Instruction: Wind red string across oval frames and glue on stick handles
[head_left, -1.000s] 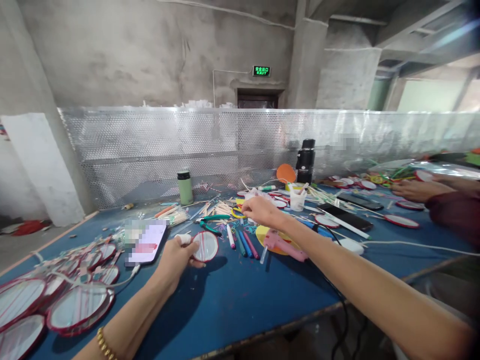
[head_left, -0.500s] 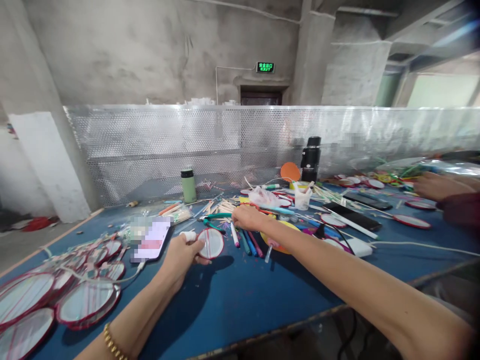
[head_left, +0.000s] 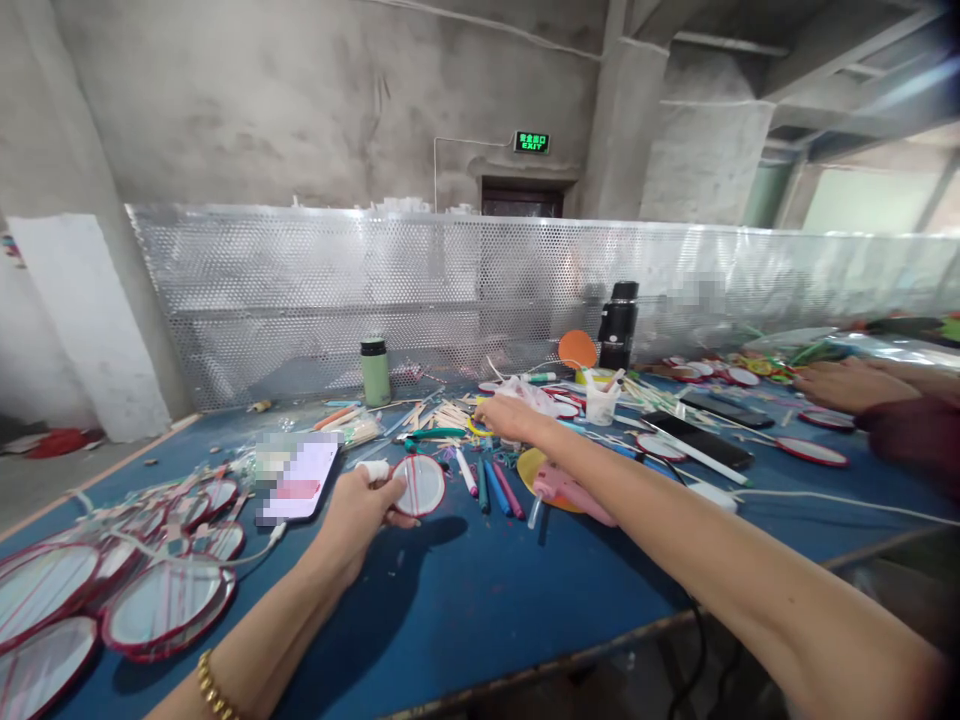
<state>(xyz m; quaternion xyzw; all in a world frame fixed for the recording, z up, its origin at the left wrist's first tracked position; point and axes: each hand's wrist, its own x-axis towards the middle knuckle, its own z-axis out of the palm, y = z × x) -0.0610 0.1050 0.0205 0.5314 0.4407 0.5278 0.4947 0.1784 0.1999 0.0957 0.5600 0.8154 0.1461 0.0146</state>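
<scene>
My left hand (head_left: 367,508) pinches a small round disc (head_left: 420,486) with a red rim and pale, shiny face; a white wrap covers one finger. Stretched across the table, my right hand (head_left: 514,416) is at the pile behind the pens, its fingers curled downward beside something yellow (head_left: 475,426). What its fingertips grip, if anything, is hidden. Green-handled pliers (head_left: 435,434) lie just left of that hand. In front of it are several marker pens (head_left: 495,486) and a pink glue gun (head_left: 574,490) on a yellow disc (head_left: 529,466).
At left are many red-rimmed discs (head_left: 161,605) and a lit phone (head_left: 307,480) on a cable. A green bottle (head_left: 376,372) and black flask (head_left: 619,328) stand near the perforated metal screen (head_left: 315,290). On the right, another person's hand (head_left: 844,385) is over loose parts.
My right hand has shifted slightly right and toward me, and more of the yellow thing and the glue gun shows. My left hand keeps the disc almost in place.
</scene>
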